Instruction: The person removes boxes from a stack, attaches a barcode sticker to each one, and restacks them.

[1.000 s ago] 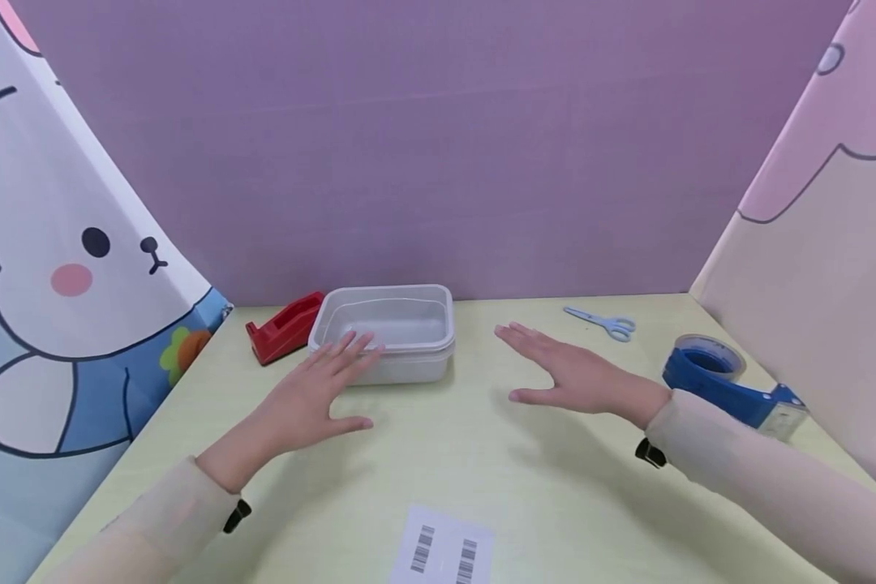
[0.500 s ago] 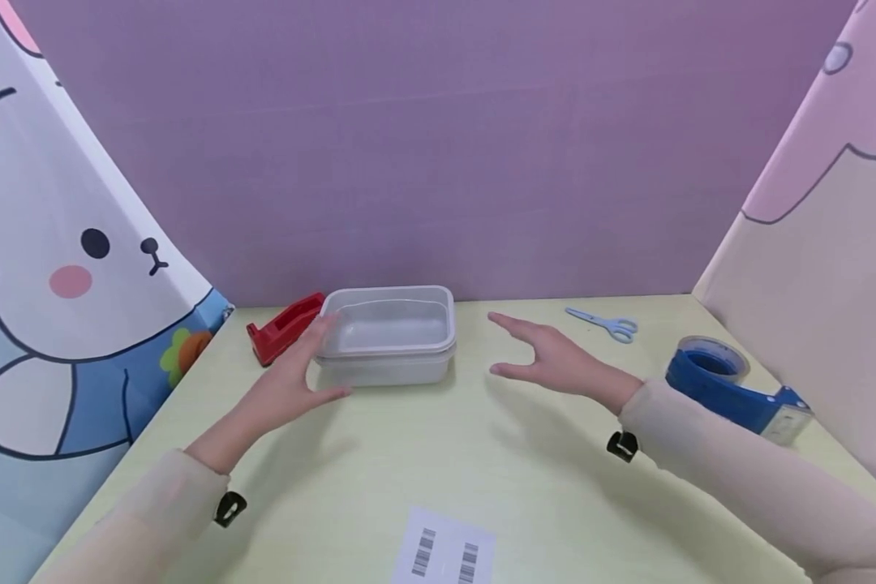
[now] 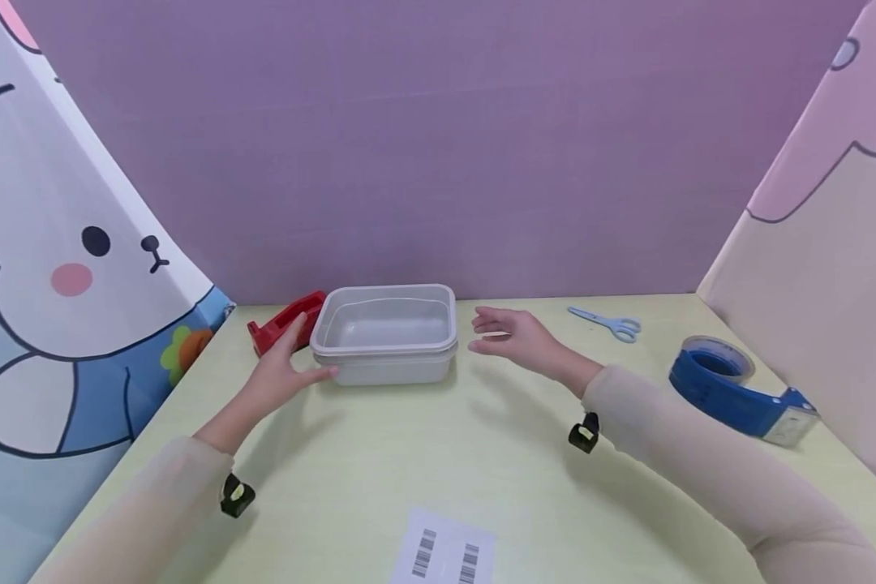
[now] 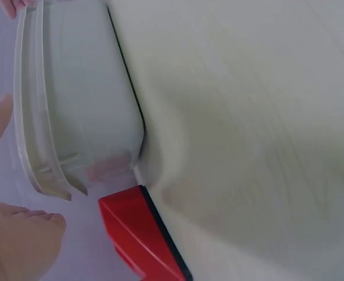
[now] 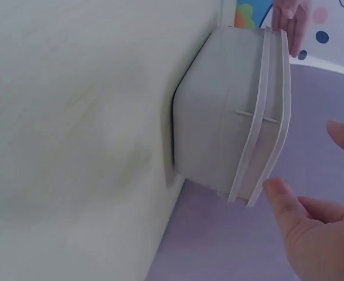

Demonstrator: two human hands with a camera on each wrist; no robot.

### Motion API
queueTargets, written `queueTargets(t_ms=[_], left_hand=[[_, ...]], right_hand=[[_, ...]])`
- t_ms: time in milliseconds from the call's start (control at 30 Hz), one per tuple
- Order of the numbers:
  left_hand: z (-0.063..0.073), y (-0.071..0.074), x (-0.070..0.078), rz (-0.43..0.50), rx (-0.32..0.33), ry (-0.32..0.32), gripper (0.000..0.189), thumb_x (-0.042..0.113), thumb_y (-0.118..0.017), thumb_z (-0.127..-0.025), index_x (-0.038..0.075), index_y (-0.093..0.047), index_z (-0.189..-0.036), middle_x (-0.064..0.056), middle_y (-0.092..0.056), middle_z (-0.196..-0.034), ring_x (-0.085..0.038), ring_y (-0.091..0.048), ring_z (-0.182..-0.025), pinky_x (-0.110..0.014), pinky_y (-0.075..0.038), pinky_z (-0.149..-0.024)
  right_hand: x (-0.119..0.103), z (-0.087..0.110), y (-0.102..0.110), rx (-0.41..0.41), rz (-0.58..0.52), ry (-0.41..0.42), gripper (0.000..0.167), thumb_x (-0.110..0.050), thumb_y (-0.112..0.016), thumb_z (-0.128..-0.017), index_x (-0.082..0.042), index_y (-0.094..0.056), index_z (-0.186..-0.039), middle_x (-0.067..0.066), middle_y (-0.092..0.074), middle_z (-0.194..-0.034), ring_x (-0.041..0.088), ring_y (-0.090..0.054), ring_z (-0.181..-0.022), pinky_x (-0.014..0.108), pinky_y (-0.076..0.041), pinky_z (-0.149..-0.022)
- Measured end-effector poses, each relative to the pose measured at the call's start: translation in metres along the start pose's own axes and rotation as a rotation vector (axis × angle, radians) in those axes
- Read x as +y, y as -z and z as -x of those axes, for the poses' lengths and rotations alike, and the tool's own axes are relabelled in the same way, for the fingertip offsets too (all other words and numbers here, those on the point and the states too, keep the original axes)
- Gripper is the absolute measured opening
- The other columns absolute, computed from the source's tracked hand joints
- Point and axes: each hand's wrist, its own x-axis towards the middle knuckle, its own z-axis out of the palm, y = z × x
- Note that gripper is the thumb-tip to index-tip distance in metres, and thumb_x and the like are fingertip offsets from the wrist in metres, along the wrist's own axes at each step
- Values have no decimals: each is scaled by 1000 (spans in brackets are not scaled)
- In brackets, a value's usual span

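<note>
A pale grey plastic container [image 3: 387, 369] with a rounded rim stands at the back of the table; a double rim line shows in both wrist views. My left hand [image 3: 273, 380] is spread at its left side, thumb near the front left corner, fingers over a red tape dispenser [image 3: 285, 320]. On the right side, my right hand [image 3: 518, 339] reaches toward the container with bent fingers, a small gap short of it in the head view. Neither hand holds anything. From the right wrist, the container [image 5: 218, 105] shows its side, with fingertips right by the rim.
Light blue scissors [image 3: 613, 324] lie at the back right. A blue tape dispenser [image 3: 730, 397] with a roll of clear tape stands farther right. A white paper with barcodes [image 3: 445, 547] lies at the front. A purple wall [image 3: 482, 162] closes off the back.
My left hand has moved from in front of the container to its left side. The right hand has moved left toward the container, its fingers bending more. The container stays in place.
</note>
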Motion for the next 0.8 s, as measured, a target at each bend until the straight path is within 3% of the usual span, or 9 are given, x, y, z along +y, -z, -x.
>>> queueTargets(t_ms=[367, 600, 800], left_hand=[[-10, -10, -11, 186, -31, 4, 110, 40, -76, -81, 4, -3, -155, -23, -16, -160, -41, -18, -146, -53, -27, -116], [-13, -16, -10, 253, -40, 39, 109, 38, -76, -82, 6, -3, -156, -20, -12, -161, -38, -15, -148, -51, -27, -117], [-13, -19, -10, 303, -11, 71, 104, 36, -75, -83, 9, -6, -156, -17, -15, -162, -36, -16, -148, -49, -27, -117]], right_hand=[[-2, -27, -21, 99, -160, -190, 70, -25, -72, -87, -2, -40, -145, 12, -63, -124, 25, -61, -113, 41, -48, -104], [-3, -41, -33, 171, -294, -261, 68, -15, -74, -86, 3, -41, -143, 18, -63, -119, 19, -66, -91, 33, -55, -93], [-6, -48, -39, 198, -340, -304, 64, -12, -75, -84, 3, -46, -140, 16, -61, -114, 17, -65, -87, 30, -58, -85]])
